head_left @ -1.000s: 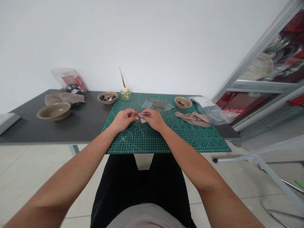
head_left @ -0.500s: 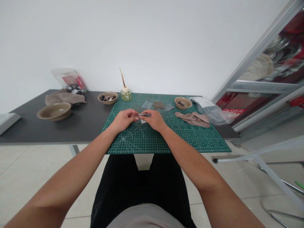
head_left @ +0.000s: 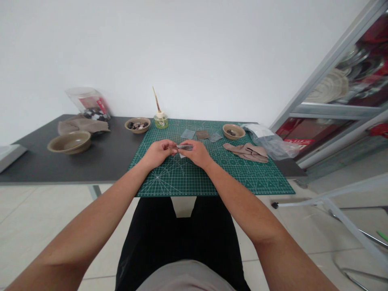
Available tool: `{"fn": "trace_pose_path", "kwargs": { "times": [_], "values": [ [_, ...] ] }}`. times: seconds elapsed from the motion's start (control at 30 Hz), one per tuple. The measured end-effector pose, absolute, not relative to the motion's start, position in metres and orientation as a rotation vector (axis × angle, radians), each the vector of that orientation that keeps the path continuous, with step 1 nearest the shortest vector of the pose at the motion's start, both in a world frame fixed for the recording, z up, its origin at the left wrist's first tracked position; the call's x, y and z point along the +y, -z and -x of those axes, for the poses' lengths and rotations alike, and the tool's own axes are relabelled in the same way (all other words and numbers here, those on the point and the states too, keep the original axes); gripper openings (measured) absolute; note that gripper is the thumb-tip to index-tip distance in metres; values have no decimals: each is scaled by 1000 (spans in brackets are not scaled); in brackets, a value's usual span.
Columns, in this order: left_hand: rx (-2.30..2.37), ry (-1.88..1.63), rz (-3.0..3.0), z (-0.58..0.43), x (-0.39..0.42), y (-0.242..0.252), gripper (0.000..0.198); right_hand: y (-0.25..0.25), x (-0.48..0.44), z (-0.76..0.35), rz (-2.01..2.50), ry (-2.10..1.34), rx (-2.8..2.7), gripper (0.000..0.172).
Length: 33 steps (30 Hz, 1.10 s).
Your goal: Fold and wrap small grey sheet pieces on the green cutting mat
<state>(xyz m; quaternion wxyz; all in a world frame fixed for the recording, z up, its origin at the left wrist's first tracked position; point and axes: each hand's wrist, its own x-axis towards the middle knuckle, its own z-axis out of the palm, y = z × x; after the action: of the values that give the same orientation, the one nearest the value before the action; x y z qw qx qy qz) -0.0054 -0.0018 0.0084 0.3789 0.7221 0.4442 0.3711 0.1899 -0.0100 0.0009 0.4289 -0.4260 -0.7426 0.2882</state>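
Over the green cutting mat (head_left: 169, 182), my left hand (head_left: 158, 152) is closed in a pinch; whatever lies between its fingertips is too small and hidden to make out. My right hand (head_left: 198, 153) grips a folded grey piece of sandpaper (head_left: 186, 147), whose pale underside shows below the fingers. The fingertips of both hands meet at the sandpaper's left end. Just beyond them lie more small squares: a blue-grey sheet (head_left: 188, 134), a brown sheet (head_left: 202, 134) and a grey one (head_left: 216, 138).
Dark and pale pebbles fill a bowl (head_left: 137, 125) at the back left; another bowl (head_left: 233, 131) at the right holds a few. An oil bottle with a brush (head_left: 161, 120) stands behind. A brown cloth (head_left: 247, 152), plastic bag (head_left: 269, 141), bowl (head_left: 69, 142) and jar (head_left: 91, 105) lie around.
The sandpaper in my right hand has tilted slightly, showing more of its grey face. Both hands stay at nearly the same spot.
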Motion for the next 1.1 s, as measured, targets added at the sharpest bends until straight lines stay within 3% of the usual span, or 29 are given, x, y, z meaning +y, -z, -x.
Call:
{"fn": "trace_pose_path", "kwargs": {
  "times": [0.67, 0.87, 1.1],
  "values": [
    [1075, -993, -1809, 6, 0, -4, 24, 1, -8, -189, 1034, -719, -1749, 17],
    [1039, -1101, -1801, 6, 3, -3, 34, 3, -4, -190, 1086, -642, -1693, 17],
    [1077, -1137, -1665, 5, 5, 1, 29, 4, -6, -190, 1118, -485, -1712, 19]
  ]
}}
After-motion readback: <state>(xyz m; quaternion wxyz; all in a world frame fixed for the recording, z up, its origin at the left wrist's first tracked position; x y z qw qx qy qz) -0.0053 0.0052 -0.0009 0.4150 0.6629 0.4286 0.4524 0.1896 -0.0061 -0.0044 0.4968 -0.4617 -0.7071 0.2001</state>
